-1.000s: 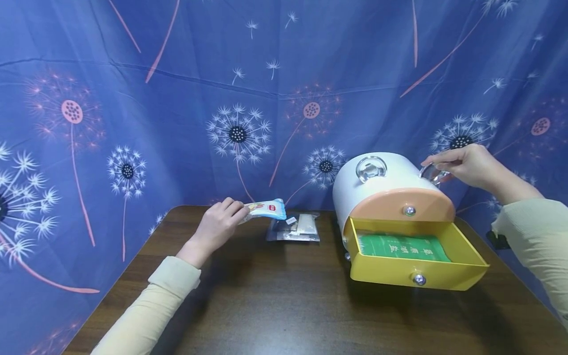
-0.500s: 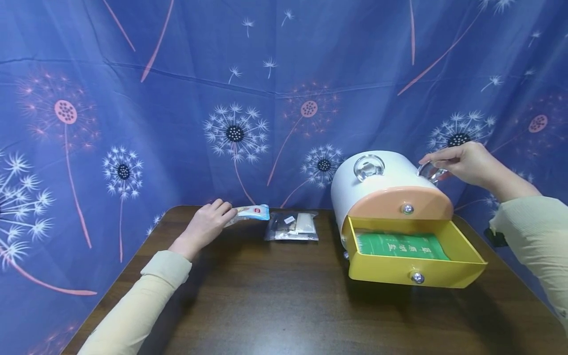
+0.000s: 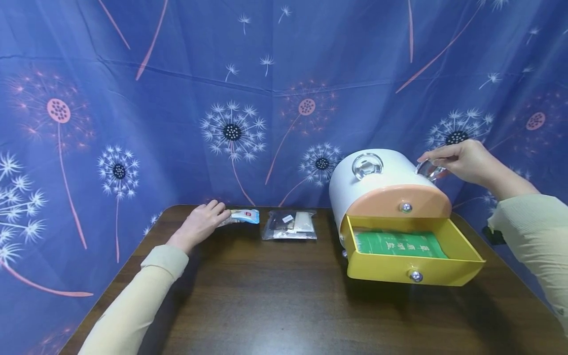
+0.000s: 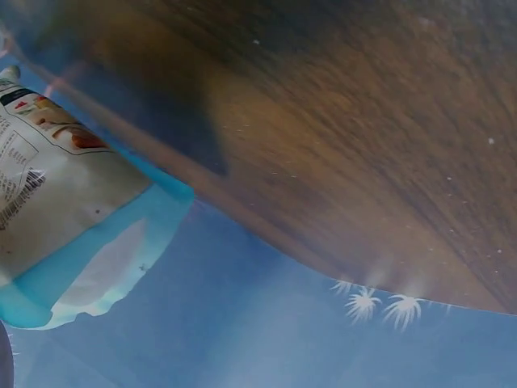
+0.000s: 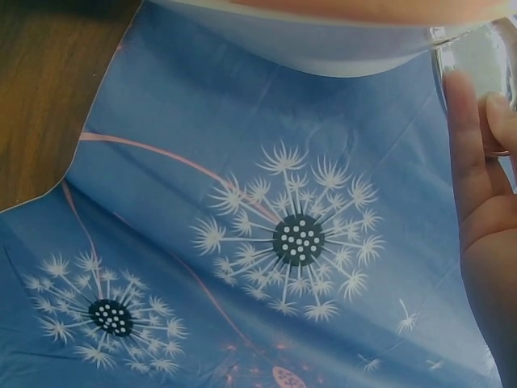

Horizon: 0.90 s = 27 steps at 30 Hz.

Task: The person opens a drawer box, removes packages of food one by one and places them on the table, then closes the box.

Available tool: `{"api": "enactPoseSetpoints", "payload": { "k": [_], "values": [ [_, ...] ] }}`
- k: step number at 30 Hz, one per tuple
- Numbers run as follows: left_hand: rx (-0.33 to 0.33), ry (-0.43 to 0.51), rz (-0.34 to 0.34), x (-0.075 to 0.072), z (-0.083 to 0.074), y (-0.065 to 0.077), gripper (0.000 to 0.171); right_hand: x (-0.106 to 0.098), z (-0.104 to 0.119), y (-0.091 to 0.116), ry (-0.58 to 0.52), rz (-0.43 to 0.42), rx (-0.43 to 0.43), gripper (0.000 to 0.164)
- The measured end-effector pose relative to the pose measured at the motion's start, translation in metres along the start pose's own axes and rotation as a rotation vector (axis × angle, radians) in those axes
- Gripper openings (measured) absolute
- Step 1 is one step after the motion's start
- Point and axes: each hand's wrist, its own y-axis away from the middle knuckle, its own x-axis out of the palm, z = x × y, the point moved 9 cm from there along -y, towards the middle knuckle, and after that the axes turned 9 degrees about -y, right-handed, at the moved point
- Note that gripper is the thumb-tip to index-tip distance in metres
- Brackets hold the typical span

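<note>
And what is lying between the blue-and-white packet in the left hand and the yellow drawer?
In the head view, a clear plastic bag lies on the table between the blue-and-white packet and the yellow drawer.

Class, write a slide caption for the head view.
Left hand holds a blue-tipped packet; right hand grips a silver fitting above the open yellow drawer.
</note>
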Motion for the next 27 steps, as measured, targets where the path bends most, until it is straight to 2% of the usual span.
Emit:
{"api": "enactPoseSetpoints", "payload": {
  "k": [12, 16, 22, 27],
  "values": [
    [0.031, 0.023, 0.085, 0.027, -0.004, 0.008, 0.015, 0.0, 0.003, 0.001, 0.0, -0.004, -0.002, 0.029],
    [0.037, 0.058, 0.115, 0.032, -0.006, 0.013, 0.017, 0.001, 0.003, 0.001, -0.003, -0.003, -0.004, 0.029],
    [0.04, 0.063, 0.181, 0.038, -0.004, 0.014, 0.016, 0.001, 0.002, 0.0, 0.003, -0.001, 0.005, 0.029],
    [0.04, 0.077, 0.172, 0.037, -0.005, 0.011, 0.016, 0.001, 0.0, 0.0, -0.009, 0.006, 0.015, 0.031]
  ]
}}
